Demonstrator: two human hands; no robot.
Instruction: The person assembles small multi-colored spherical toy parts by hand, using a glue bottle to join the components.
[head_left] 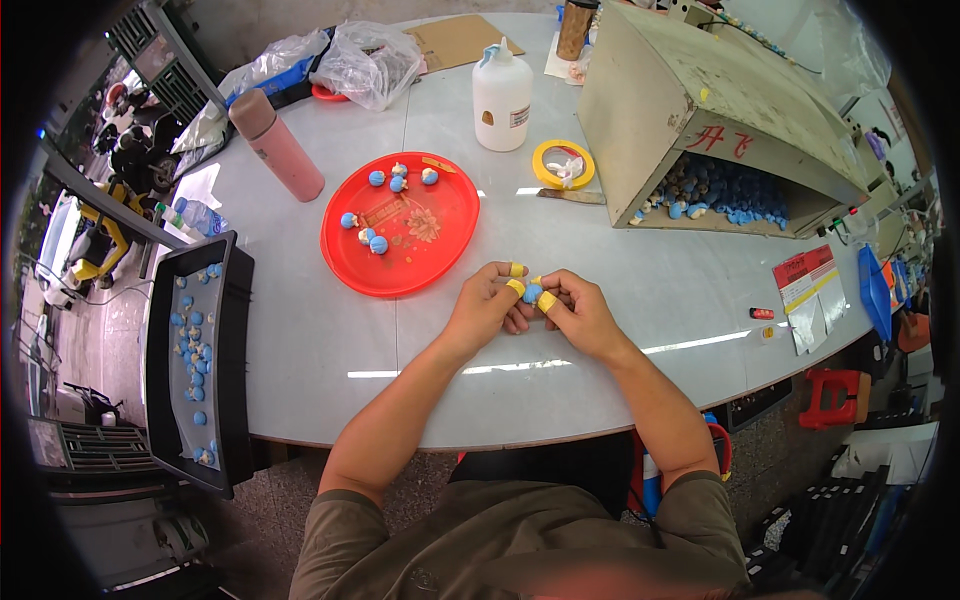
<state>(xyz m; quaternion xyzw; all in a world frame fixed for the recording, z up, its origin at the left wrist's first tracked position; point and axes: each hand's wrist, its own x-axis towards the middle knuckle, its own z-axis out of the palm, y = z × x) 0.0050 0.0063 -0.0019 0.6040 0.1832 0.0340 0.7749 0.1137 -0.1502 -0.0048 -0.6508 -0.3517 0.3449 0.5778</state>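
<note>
An olive-brown cloth shirt [430, 540] is nearest, its bare forearms [400, 390] reaching over a smooth grey tabletop [480, 410]. The left hand [482, 312] and right hand [587, 316] together pinch a small, roundish blue ball [532, 295], their fingers wrapped in yellow bands [546, 301]. Left of the grip and beyond it lies a glossy red plate [440, 262] carrying blue-and-cream balls [378, 244]; farther left, a black tray [238, 350] holds more. Beyond the grip are a yellow tape roll [541, 161] and a white bottle [500, 100]; a scuffed box [640, 90] stands beyond and right. Fingers partly cover the blue ball; I can't tell its facing or any long axis.
</note>
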